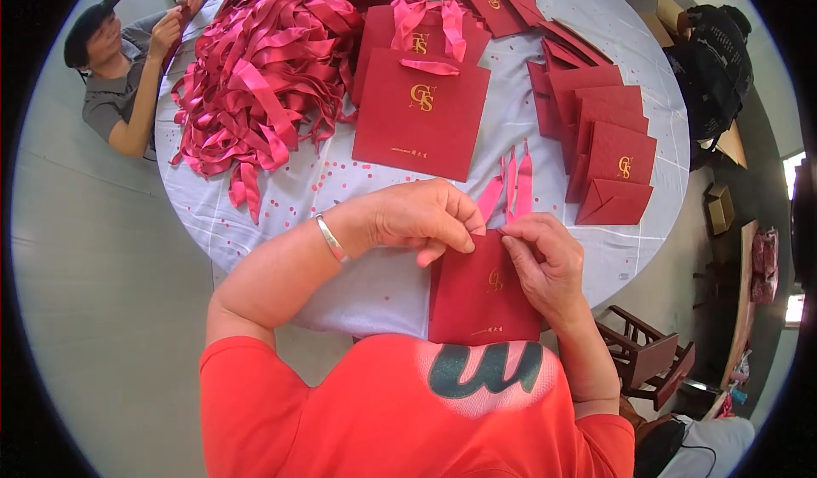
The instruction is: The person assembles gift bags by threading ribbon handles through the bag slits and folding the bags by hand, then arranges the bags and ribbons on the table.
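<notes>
While my left hand [421,216] and right hand [545,261] pinch the red paper bag's [481,295] top edge at the counter [357,291] rim, pink ribbon [511,184] rises upright between my fingers.

Head view looks steeply down (close) at table [374,282].

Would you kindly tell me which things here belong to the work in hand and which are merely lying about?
In hand:
- left hand
- right hand
- dark red paper bag
- pink ribbon ends

Lying about:
- ribbon heap
- finished bags
- stack of flat bags
- wooden chair
</notes>
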`<state>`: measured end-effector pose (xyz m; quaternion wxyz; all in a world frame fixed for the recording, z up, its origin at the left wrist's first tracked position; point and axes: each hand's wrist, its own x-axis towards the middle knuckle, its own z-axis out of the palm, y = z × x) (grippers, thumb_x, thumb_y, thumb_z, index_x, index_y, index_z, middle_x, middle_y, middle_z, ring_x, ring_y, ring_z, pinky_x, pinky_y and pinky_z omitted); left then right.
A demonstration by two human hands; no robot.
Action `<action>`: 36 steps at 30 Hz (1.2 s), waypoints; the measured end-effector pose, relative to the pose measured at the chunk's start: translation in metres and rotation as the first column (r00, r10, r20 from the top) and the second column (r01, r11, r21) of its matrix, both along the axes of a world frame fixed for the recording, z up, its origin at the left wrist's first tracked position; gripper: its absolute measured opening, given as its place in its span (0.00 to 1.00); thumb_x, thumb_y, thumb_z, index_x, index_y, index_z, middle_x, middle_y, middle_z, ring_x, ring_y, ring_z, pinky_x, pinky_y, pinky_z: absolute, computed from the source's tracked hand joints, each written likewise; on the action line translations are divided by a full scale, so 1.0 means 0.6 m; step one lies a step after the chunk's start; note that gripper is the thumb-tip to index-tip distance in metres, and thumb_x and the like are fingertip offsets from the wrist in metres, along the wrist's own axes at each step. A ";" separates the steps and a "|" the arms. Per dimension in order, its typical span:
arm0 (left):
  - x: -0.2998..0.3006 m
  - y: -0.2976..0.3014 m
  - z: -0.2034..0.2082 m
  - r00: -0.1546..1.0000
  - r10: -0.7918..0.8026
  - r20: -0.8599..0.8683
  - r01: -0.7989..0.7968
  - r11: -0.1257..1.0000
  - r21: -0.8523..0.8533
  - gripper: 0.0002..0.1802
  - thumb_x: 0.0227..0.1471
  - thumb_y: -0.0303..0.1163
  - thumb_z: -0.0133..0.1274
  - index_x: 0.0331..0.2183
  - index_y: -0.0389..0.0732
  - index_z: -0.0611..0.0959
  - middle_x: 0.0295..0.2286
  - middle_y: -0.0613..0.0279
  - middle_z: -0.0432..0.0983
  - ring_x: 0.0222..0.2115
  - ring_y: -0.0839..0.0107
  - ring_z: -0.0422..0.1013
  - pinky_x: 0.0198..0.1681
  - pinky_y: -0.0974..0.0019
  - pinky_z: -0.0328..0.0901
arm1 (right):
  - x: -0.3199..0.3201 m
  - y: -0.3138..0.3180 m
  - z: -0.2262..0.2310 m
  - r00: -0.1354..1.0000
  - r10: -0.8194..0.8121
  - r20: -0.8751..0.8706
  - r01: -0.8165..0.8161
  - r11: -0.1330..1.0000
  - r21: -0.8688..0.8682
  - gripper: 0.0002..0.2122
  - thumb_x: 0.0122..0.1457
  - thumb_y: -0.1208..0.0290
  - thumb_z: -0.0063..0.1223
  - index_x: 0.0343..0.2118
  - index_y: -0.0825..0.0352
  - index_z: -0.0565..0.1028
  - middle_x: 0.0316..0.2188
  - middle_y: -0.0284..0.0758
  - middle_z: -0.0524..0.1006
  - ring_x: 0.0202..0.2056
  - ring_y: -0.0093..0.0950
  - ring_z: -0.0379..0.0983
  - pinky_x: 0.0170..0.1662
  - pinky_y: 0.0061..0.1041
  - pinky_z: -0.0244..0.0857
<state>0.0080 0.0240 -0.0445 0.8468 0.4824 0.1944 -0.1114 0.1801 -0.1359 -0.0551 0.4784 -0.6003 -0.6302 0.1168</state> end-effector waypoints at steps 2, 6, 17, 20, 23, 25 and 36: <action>0.000 -0.001 0.001 1.000 0.006 0.000 -0.006 1.000 -0.003 0.08 0.50 0.21 0.55 0.35 0.32 0.77 0.18 0.67 0.73 0.10 0.80 0.68 0.14 0.79 0.59 | 0.000 0.000 0.000 1.000 0.001 0.000 -0.001 1.000 -0.002 0.07 0.50 0.83 0.61 0.32 0.69 0.78 0.29 0.39 0.77 0.28 0.31 0.75 0.31 0.24 0.69; 0.001 -0.004 0.001 1.000 0.012 -0.016 -0.012 1.000 0.022 0.08 0.49 0.22 0.56 0.34 0.33 0.77 0.18 0.67 0.72 0.10 0.80 0.68 0.13 0.78 0.58 | -0.001 0.000 0.002 1.000 0.002 0.003 -0.002 1.000 0.002 0.07 0.50 0.83 0.61 0.32 0.69 0.78 0.30 0.39 0.77 0.29 0.31 0.76 0.31 0.25 0.69; 0.006 -0.011 0.007 0.997 0.012 -0.073 0.007 0.966 0.257 0.06 0.49 0.24 0.56 0.32 0.36 0.77 0.18 0.70 0.72 0.09 0.82 0.65 0.13 0.77 0.56 | -0.006 -0.004 0.003 1.000 -0.017 0.004 0.017 1.000 0.000 0.07 0.50 0.83 0.62 0.33 0.69 0.78 0.31 0.38 0.77 0.29 0.31 0.75 0.31 0.24 0.69; 0.007 -0.013 0.010 0.997 0.026 -0.070 -0.006 0.961 0.276 0.05 0.49 0.25 0.56 0.31 0.36 0.77 0.17 0.70 0.71 0.09 0.82 0.65 0.13 0.77 0.55 | -0.006 -0.004 0.004 1.000 -0.022 -0.006 0.022 1.000 -0.008 0.07 0.50 0.83 0.62 0.33 0.68 0.79 0.31 0.39 0.77 0.29 0.30 0.75 0.31 0.24 0.69; 0.008 -0.013 0.007 0.997 0.015 -0.078 0.009 0.954 0.300 0.05 0.49 0.26 0.57 0.30 0.38 0.77 0.17 0.72 0.71 0.09 0.83 0.65 0.13 0.77 0.55 | -0.008 -0.004 0.001 0.999 -0.033 0.018 0.032 0.999 0.028 0.08 0.49 0.83 0.63 0.33 0.68 0.79 0.31 0.39 0.77 0.29 0.30 0.75 0.31 0.24 0.69; 0.007 -0.016 0.008 0.998 0.014 -0.068 0.011 0.932 0.363 0.05 0.50 0.27 0.57 0.29 0.39 0.77 0.17 0.72 0.71 0.10 0.84 0.64 0.14 0.77 0.55 | -0.012 -0.007 0.011 0.998 -0.054 0.023 0.052 0.995 0.081 0.08 0.48 0.83 0.64 0.32 0.69 0.79 0.30 0.39 0.77 0.28 0.30 0.75 0.30 0.24 0.69; 0.006 -0.028 0.028 0.999 0.023 -0.049 0.004 0.872 0.489 0.07 0.48 0.26 0.59 0.31 0.39 0.77 0.24 0.71 0.75 0.17 0.86 0.65 0.17 0.77 0.61 | -0.019 -0.014 0.023 0.999 0.050 -0.010 -0.050 0.999 0.005 0.08 0.48 0.85 0.62 0.32 0.71 0.78 0.26 0.38 0.78 0.26 0.28 0.74 0.27 0.21 0.66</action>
